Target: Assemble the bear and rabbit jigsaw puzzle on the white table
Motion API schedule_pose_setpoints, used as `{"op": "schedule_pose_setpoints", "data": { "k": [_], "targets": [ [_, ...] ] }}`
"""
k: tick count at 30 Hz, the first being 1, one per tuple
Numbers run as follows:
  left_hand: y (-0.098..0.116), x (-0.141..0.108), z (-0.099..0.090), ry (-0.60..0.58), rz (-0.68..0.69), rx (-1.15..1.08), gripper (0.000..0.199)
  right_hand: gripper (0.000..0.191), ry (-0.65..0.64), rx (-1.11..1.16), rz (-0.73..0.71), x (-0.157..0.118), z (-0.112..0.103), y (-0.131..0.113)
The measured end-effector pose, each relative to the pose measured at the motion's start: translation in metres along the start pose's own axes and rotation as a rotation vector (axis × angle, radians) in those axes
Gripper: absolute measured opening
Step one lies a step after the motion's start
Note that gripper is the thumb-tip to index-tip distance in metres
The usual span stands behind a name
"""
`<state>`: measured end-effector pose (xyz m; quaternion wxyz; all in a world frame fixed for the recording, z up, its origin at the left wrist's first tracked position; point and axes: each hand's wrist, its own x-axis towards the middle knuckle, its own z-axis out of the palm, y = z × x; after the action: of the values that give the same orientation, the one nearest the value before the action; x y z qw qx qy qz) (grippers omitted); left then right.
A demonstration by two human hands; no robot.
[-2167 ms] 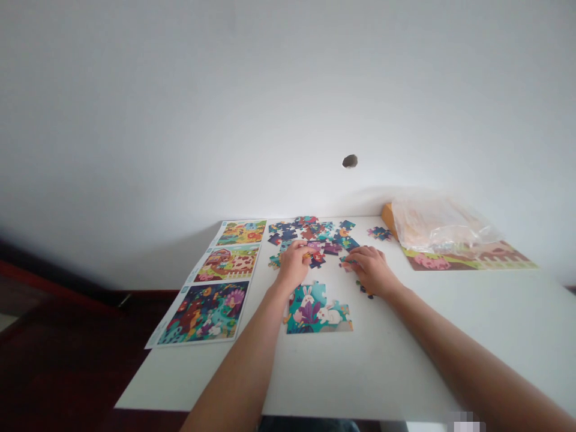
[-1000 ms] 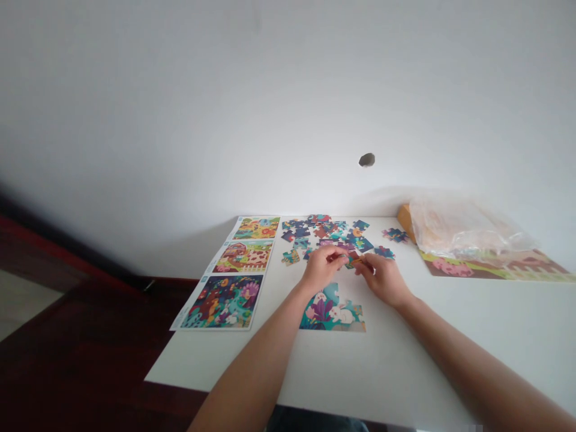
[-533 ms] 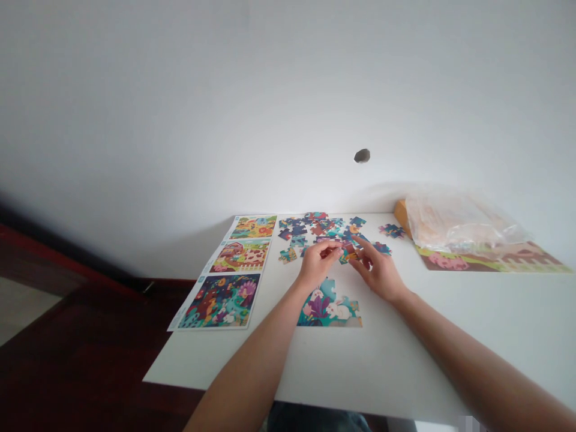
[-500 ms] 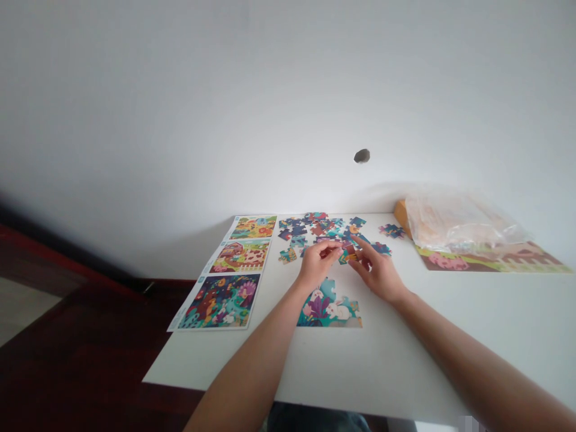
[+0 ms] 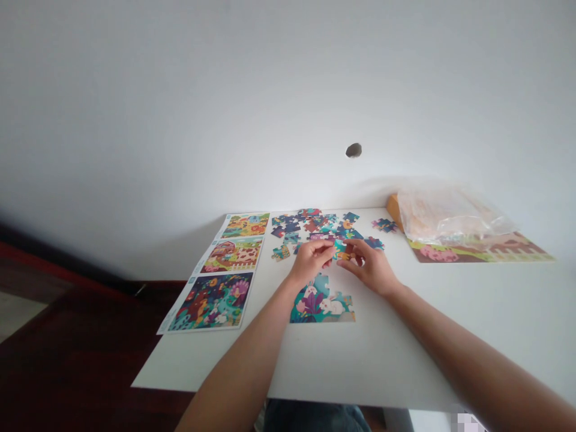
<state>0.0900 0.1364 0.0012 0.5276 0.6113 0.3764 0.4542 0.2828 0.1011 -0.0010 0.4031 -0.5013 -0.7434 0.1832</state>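
Between my two hands is a teal and orange puzzle piece (image 5: 341, 251), held above the table. My left hand (image 5: 312, 258) is closed in a pinch at the piece's left edge. My right hand (image 5: 369, 264) grips its right side between thumb and fingers. Below them lies a joined puzzle section (image 5: 321, 305) with white rabbits and purple leaves, partly covered by my left forearm. Behind my hands, several loose puzzle pieces (image 5: 315, 225) are spread near the wall, some hidden by my fingers.
A picture sheet (image 5: 211, 300) with three printed scenes lies at the left. To the right, a clear plastic bag (image 5: 454, 216) rests over a farm-scene puzzle (image 5: 477, 252), beside an orange object (image 5: 393, 210). The white wall (image 5: 270, 120) rises behind the table (image 5: 382, 360).
The piece has turned in my fingers, showing more teal and orange, and my left hand now meets its left edge. The whole view has shifted slightly.
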Motion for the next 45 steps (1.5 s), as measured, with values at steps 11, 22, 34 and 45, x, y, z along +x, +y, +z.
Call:
{"op": "schedule_pose_setpoints", "data": {
  "k": [11,22,34,45],
  "targets": [
    [0.006,-0.001,0.003,0.07,0.037,0.062,0.031,0.044,-0.082,-0.032,0.014,0.001,-0.003,-0.005],
    [0.004,-0.002,0.002,-0.028,0.076,0.022,0.025,0.054,-0.086,-0.02,0.1,0.001,-0.005,-0.005],
    [0.014,-0.006,-0.003,-0.185,0.012,-0.074,0.036,0.034,-0.03,0.146,0.127,0.0,-0.003,-0.004],
    [0.008,-0.003,0.0,-0.116,-0.032,-0.038,0.034,0.028,-0.001,0.073,0.044,-0.002,-0.001,-0.009]
  ]
}}
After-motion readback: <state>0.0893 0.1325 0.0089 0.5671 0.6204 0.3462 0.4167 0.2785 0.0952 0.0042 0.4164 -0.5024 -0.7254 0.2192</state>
